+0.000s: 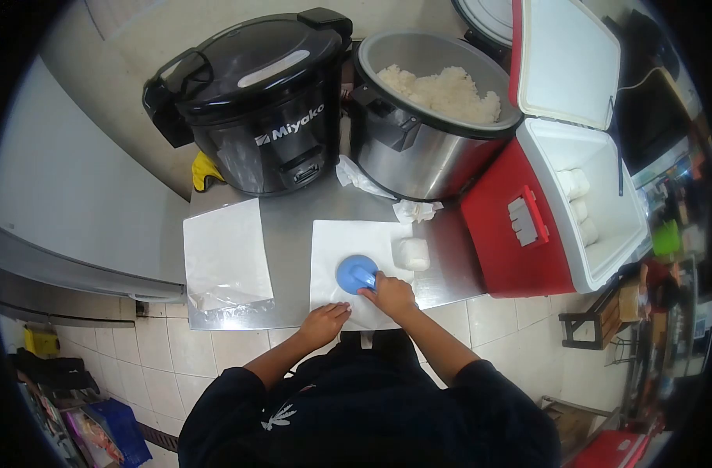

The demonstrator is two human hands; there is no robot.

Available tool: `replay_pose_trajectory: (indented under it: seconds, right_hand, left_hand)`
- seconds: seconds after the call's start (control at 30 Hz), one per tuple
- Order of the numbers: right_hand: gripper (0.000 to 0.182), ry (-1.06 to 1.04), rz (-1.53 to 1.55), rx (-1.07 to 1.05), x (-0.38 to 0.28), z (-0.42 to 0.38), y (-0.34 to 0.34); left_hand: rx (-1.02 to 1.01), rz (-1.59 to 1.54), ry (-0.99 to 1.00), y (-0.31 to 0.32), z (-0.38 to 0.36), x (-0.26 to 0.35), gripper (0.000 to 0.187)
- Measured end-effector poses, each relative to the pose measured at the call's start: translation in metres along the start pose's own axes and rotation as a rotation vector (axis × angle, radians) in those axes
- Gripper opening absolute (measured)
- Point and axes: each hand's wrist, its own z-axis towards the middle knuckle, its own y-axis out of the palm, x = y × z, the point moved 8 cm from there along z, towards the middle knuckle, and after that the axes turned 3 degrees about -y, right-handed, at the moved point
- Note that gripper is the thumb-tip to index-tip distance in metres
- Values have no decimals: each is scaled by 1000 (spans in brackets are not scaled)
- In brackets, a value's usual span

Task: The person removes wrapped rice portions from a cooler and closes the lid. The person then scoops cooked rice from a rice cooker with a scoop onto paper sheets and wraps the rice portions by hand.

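We have our right hand closed around the handle of a blue scoop. The scoop's round part lies just beyond our fingers, ahead of them and to their left, over the white paper; the handle slants from it back toward our palm. What lies beneath the scoop is hidden from us.

Our left hand is at the paper's near edge, its fingers stretched out close together. We cannot tell whether it pinches the edge or only presses on it. The scoop is ahead of this hand and a little to its right, near but apart from it.

A white packet rests at the paper's right side, beyond our right hand and right of the scoop. Left of the paper, well apart from the scoop, we see a stack of sheets, with clear plastic at its near end, on the metal table.

Behind the paper stand a black cooker with its lid on and, to its right, an uncovered pot holding rice. The red cooler, farther right, stands open with more packets inside.
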Motion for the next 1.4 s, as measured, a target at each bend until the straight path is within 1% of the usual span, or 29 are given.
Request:
replay_pose_trajectory:
  seconds: [0.03,0.1,0.2,0.27,0.3,0.37,0.43,0.5,0.53,0.57,0.63,0.7,0.77,0.8,0.83,0.9,0.93,1.0,1.03,1.1,1.13,1.17,1.23,1.3,1.37,1.4]
  right_hand:
    - [53,-5,-2,4,2,5,0]
    - [54,51,48,25,7,11,-1]
    - [55,-11,98,14,10,14,-4]
    - [56,-53,127,10,14,11,-14]
    - [58,-85,156,-1,14,10,-19]
    - [57,-110,162,-33,13,5,-28]
    - [57,-123,174,-66,13,1,-28]
    - [49,-266,-20,-3,3,-1,-36]
    - [49,-268,-24,-3,5,1,-39]
    - [48,-294,-72,25,1,2,-50]
    - [47,-329,-120,55,-7,6,-76]
    - [47,-380,-10,265,-19,2,-130]
    - [47,-397,48,245,-39,-5,-182]
    - [47,-404,108,225,-43,-7,-193]
    - [47,-407,111,223,-44,-6,-191]
    - [47,-491,-38,44,-52,-2,-165]
    - [47,-495,-41,44,-49,-2,-153]
    - [46,-491,-99,-66,-39,2,-114]
    - [46,-496,-102,-65,-33,9,-106]
    - [43,-486,-245,10,-24,15,-107]
    - [41,-467,-260,29,-17,21,-110]
    - [41,-459,-257,34,-21,22,-122]
    - [39,-438,-258,201,-36,16,-173]
    - [37,-514,-147,504,-58,4,-240]
    - [37,-498,-55,800,-65,1,-300]
    - [38,-473,39,853,-62,9,-323]
  left_hand:
    - [10,-14,-5,0,0,0,28]
    - [23,-24,-16,-6,4,-1,26]
    - [-24,-31,-44,-8,4,2,26]
    - [-18,-110,-159,-12,12,-3,33]
    - [-11,-105,-165,-15,16,-3,33]
    - [-27,22,-198,-18,16,-2,39]
    - [-45,43,-195,-19,18,0,41]
    - [-54,61,-183,-22,22,4,43]
    - [-21,84,-166,-28,24,8,46]
    - [15,109,-151,-34,27,11,49]
    - [42,125,-158,-46,29,16,49]
    - [67,140,-166,-54,31,18,49]
    - [98,177,-159,-58,36,22,50]
    - [99,178,-165,-61,39,24,50]
    - [66,182,-177,-62,43,26,49]
    - [38,187,-191,-59,44,25,48]
    - [59,193,-205,-56,41,22,50]
    - [89,204,-222,-58,40,20,52]
    - [52,185,-234,-58,37,21,55]
    - [10,168,-244,-58,32,24,57]
    - [-22,173,-244,-57,31,24,59]
    - [-52,177,-240,-56,30,23,60]
    - [-56,157,-221,-56,29,18,57]
    - [-60,129,-200,-55,28,14,54]
    - [-51,67,-181,-55,28,7,43]
    - [-55,61,-168,-55,28,3,43]
